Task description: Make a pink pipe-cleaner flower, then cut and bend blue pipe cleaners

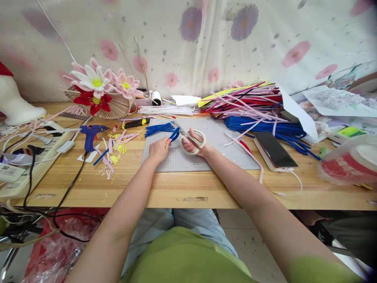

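Note:
My left hand point(159, 151) is closed on a bent blue pipe cleaner point(174, 134), pinched between thumb and fingers above the grey cutting mat point(194, 163). In my right hand point(192, 142) is a pair of scissors point(201, 137) with pale handles, fingers through the loops. The blades point up and left, close to the blue pipe cleaner; whether they touch it I cannot tell. Just behind my left hand, several cut blue pipe cleaners point(159, 129) lie at the mat's back left edge.
A blue glue gun point(90, 135) stands at left beside pink and yellow scraps point(118, 147). Fluffy flowers point(96, 84) are behind it. Bundled blue pipe cleaners point(262, 125) and mixed coloured ones point(244, 100) lie back right. A phone point(275, 149) and a plastic-wrapped tub point(350, 161) sit right.

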`<act>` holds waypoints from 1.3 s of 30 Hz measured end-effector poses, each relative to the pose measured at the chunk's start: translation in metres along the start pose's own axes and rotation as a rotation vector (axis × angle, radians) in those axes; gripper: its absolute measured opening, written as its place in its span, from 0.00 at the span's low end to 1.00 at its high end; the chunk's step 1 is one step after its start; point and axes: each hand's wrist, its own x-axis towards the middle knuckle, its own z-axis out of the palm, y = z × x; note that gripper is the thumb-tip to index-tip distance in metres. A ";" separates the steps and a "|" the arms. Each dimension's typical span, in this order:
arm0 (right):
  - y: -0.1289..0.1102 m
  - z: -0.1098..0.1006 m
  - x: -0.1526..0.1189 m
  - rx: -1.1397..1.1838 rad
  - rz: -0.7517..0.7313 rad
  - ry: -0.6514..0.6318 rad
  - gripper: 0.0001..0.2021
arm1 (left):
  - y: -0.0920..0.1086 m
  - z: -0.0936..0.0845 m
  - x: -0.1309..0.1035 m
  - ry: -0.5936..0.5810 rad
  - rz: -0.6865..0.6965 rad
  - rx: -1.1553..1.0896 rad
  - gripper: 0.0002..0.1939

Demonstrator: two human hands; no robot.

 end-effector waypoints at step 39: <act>-0.039 -0.069 -0.046 -1.856 -0.151 1.424 0.21 | -0.005 0.010 -0.002 0.089 0.098 0.049 0.36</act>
